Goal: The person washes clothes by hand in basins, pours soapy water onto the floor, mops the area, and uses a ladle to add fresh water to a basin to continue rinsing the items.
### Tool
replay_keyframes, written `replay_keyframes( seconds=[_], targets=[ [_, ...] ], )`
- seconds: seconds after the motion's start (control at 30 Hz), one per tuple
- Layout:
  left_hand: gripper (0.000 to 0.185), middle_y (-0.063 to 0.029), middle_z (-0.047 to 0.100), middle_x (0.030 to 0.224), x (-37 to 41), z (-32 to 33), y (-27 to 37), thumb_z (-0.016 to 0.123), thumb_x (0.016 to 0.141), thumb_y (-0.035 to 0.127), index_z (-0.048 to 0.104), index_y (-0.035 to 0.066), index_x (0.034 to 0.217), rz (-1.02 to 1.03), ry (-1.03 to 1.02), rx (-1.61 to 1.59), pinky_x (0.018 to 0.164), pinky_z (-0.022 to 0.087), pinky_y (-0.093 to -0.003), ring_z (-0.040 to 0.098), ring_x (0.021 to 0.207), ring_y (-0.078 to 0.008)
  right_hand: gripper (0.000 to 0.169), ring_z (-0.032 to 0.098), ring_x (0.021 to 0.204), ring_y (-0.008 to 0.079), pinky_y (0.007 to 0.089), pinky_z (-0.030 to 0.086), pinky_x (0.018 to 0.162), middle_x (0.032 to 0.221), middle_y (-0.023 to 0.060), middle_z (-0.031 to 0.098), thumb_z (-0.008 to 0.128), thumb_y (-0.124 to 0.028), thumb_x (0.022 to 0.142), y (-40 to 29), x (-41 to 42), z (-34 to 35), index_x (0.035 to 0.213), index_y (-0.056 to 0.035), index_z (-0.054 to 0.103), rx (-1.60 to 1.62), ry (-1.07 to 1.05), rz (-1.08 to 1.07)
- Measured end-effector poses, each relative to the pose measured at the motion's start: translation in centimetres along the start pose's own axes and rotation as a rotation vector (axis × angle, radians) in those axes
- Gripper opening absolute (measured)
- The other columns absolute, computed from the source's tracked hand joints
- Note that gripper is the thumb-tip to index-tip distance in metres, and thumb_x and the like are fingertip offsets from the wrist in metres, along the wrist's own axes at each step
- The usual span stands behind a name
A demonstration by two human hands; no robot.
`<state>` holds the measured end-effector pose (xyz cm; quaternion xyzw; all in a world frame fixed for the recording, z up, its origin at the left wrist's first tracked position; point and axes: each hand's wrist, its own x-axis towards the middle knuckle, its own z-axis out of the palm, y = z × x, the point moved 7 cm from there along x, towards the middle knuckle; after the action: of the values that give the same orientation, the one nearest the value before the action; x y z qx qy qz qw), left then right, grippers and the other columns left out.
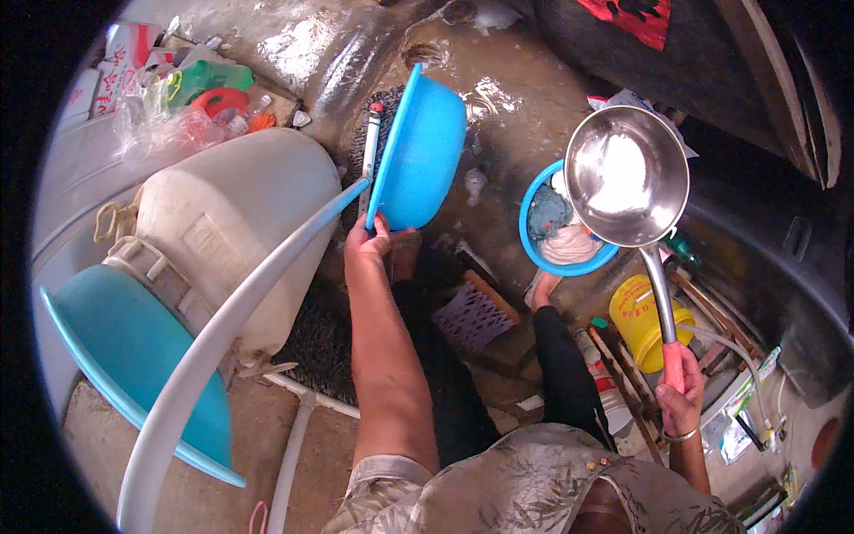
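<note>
My left hand (371, 243) grips the rim of a blue plastic basin (427, 153), which is tipped on its side. In my right hand (682, 394) is the red handle end of a stainless steel ladle (626, 177). Its shiny bowl is held up, and I see only bright reflections inside. Partly behind the ladle sits a blue bucket (534, 247) with a grey-blue cloth (548, 210) and a pale pink cloth (570, 245) in it. A white pipe (247, 304) with a bluish end reaches up to the basin's rim.
At left lies a large whitish plastic barrel (253, 200), beside a teal basin (140, 360). A yellow bucket (630, 307) stands near wooden strips at right. A purple-bristled broom head (470, 314) lies between my legs. Wet floor (497, 143) stretches ahead; plastic bags (170, 127) are piled upper left.
</note>
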<state>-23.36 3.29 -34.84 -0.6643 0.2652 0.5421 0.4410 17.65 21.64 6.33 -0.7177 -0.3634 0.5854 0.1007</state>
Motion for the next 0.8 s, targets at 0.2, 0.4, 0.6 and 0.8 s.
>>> replay_keyframes(
  seconds=[0.2,0.4,0.6,0.8],
  targets=[
    [0.063,-0.0160,0.060,0.082,-1.3,0.9,2.4,0.051,0.089,0.014,0.012,-0.007,0.135,0.025,0.020,-0.153,0.068,0.057,-0.0321,0.063,0.062,-0.0198,0.074,0.042,0.050,0.0045,0.0152,0.031,0.040,0.076,0.0007,0.051,0.072,-0.008,0.062,0.8,0.2,0.2,0.128,-0.0003,0.039,0.000,-0.002,-0.038],
    [0.040,-0.0240,0.051,0.103,2.0,-2.4,6.6,0.047,0.086,0.003,0.036,-0.008,0.123,0.322,-0.123,0.361,0.063,0.058,-0.0294,0.055,0.095,-0.0300,0.072,0.042,0.051,0.0042,0.0146,0.031,0.041,0.077,0.0012,0.051,0.069,-0.006,0.063,0.7,0.6,-0.1,0.128,-0.0001,0.039,-0.033,0.033,-0.044],
    [0.039,-0.0245,0.048,0.107,0.4,-6.1,-6.7,0.056,0.079,0.009,0.046,-0.005,0.113,0.140,0.150,0.356,0.049,0.057,-0.0251,0.055,0.090,-0.0422,0.072,0.045,0.057,0.0048,0.0153,0.035,0.045,0.081,0.0006,0.052,0.068,-0.005,0.063,0.4,0.2,-0.4,0.128,-0.0003,0.039,0.002,0.006,0.000],
    [0.031,-0.0137,0.054,0.095,1.9,-11.9,-7.8,0.055,0.075,0.002,0.046,-0.002,0.104,0.369,0.261,0.639,0.050,0.053,-0.0303,0.059,0.074,-0.0246,0.071,0.048,0.065,0.0062,0.0178,0.040,0.056,0.085,0.0006,0.054,0.068,-0.001,0.064,0.9,0.4,-0.8,0.130,-0.0013,0.039,-0.237,-0.039,-0.055]
  ],
)
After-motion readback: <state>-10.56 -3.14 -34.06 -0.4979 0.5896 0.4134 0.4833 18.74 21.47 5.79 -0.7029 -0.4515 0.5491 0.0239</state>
